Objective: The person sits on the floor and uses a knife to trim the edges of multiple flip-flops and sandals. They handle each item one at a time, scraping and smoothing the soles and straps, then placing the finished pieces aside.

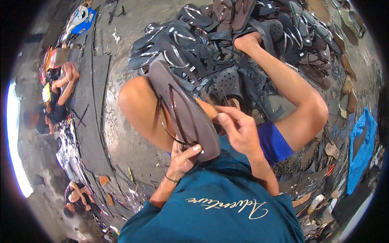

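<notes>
A dark brown flip-flop (188, 113) with thin glossy straps is tilted in front of me, its heel end pointing away. My left hand (184, 160) grips its toe end, thumb on top near the toe post and the other fingers mostly hidden under the sole. Close to the flip-flop's right edge, my right hand (241, 131) is closed in a pinch. What it pinches, if anything, cannot be made out. Just beyond the hands a black clog with holes (230, 83) lies among dark scraps.
A large pile of black and brown flip-flops (178, 38) covers the floor ahead. Long dark sheet strips (95, 101) lie to the left. Blue cut sheet (360, 150) and assorted scraps lie at right. Two other people (56, 105) sit at the far left.
</notes>
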A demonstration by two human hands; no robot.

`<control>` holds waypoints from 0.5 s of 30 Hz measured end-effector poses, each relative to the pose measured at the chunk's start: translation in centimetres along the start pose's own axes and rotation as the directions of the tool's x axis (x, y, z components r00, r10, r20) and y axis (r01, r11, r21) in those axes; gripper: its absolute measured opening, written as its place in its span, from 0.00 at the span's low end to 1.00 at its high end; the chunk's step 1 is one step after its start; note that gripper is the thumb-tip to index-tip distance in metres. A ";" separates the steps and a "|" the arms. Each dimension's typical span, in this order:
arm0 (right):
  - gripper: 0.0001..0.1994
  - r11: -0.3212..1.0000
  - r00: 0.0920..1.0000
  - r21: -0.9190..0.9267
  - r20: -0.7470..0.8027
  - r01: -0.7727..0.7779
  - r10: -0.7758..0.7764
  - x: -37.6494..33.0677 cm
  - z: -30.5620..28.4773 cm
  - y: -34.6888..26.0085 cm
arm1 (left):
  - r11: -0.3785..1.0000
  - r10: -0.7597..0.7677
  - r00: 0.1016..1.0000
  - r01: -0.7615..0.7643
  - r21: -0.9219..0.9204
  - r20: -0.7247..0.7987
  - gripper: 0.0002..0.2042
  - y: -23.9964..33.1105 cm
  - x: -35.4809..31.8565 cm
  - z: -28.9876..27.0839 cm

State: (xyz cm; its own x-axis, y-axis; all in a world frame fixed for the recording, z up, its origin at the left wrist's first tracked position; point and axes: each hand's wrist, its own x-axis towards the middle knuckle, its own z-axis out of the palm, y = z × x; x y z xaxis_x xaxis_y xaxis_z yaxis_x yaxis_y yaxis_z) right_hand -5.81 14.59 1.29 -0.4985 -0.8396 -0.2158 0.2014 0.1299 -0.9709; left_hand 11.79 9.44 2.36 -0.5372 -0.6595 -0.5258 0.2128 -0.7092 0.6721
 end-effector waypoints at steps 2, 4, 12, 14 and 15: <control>0.12 0.990 0.995 -0.120 0.058 -0.071 0.078 -1.1 -1.6 -1.1 | 1.000 0.009 1.000 -0.009 0.001 -0.019 0.30 0.0 0.3 -0.6; 0.13 0.976 0.998 -0.218 0.055 0.030 -0.018 -2.8 -2.3 -0.4 | 1.000 0.015 0.998 -0.014 0.022 -0.055 0.28 -0.2 0.7 -1.2; 0.13 0.919 0.982 -0.387 0.187 0.068 0.006 -4.4 -3.6 -1.2 | 0.996 0.083 0.986 -0.077 0.047 -0.141 0.26 -0.1 0.4 -1.6; 0.13 0.916 0.984 -0.389 0.172 0.103 -0.037 -3.6 -3.0 -1.0 | 0.999 0.045 0.990 -0.043 0.023 -0.133 0.28 0.3 0.2 -1.7; 0.13 0.912 0.987 -0.394 0.148 0.116 -0.062 -3.2 -2.1 -0.7 | 1.000 0.026 0.991 -0.025 0.010 -0.130 0.30 0.5 0.1 -1.7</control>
State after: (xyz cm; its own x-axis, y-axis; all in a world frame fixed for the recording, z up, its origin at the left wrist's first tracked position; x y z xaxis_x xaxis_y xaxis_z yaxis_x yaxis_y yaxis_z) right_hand -6.09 18.28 2.48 -0.3798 -0.9148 -0.1375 -0.2064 0.2287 -0.9514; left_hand 13.20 8.66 1.76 -0.4211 -0.7045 -0.5712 0.2183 -0.6900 0.6901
